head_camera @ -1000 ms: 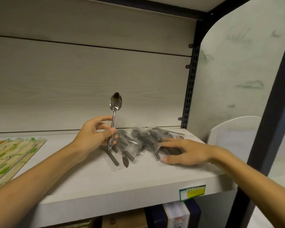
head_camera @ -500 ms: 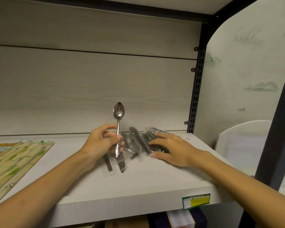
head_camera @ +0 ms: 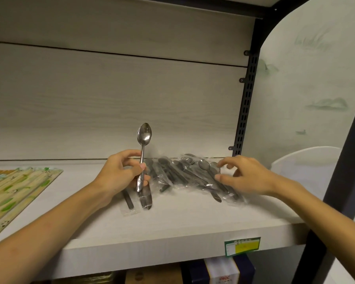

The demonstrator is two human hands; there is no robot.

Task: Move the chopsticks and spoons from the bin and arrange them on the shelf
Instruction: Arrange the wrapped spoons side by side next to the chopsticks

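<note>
Shelf-edge label [head_camera: 242,246] print seems too blurred to read.

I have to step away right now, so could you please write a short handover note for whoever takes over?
Left hand: holds one bare metal spoon upright by its handle, bowl up.
Right hand: open, fingers spread on the right end of the wrapped spoons.
Placed: wrapped spoons piled loosely at the back right of the shelf; chopstick packs lie at its left end.
Left: set the held spoon down and straighten the pile. The bin is out of view, so what remains in it is unknown.
</note>
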